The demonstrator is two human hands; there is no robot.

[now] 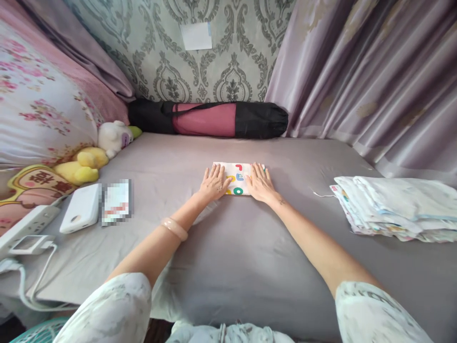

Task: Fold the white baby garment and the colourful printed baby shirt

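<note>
A small folded white cloth with coloured shapes (238, 177) lies flat on the grey bed sheet (228, 247), far out in front of me. My left hand (214, 183) rests palm down on its left part, fingers spread. My right hand (260, 182) lies flat on its right part, fingers stretched out. Both hands press on the cloth and hold nothing. A pale bangle (174, 228) sits on my left wrist.
A stack of folded white cloths (396, 207) lies at the right. A black and pink roll bag (209, 119) lies along the wall. Plush toys (96, 152), a white power bank (80, 208), a card (116, 201) and a power strip (24, 228) sit at the left. Curtains hang at the right.
</note>
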